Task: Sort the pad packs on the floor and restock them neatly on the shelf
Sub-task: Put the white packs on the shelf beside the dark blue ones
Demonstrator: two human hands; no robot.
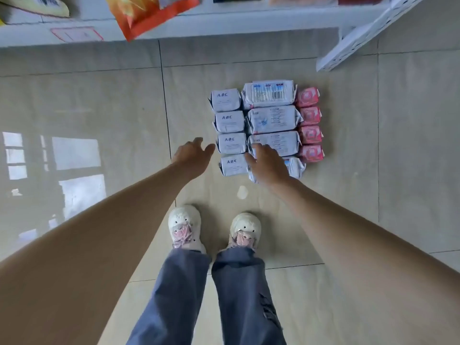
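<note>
Pad packs lie on the tiled floor in three neat columns. Several small white "ABC" packs (229,122) form the left column. Larger white packs (273,119) fill the middle column. Small pink packs (310,124) line the right. My left hand (193,156) reaches down just left of the ABC column, fingers loosely spread, holding nothing. My right hand (266,164) hovers over the nearest middle pack, fingers extended, and hides much of it. Whether it touches the pack I cannot tell.
A white shelf (224,23) runs along the top, with an orange bag (146,13) hanging over its edge and a perforated white bracket (361,38) at right. My feet in white shoes (184,226) stand just before the packs.
</note>
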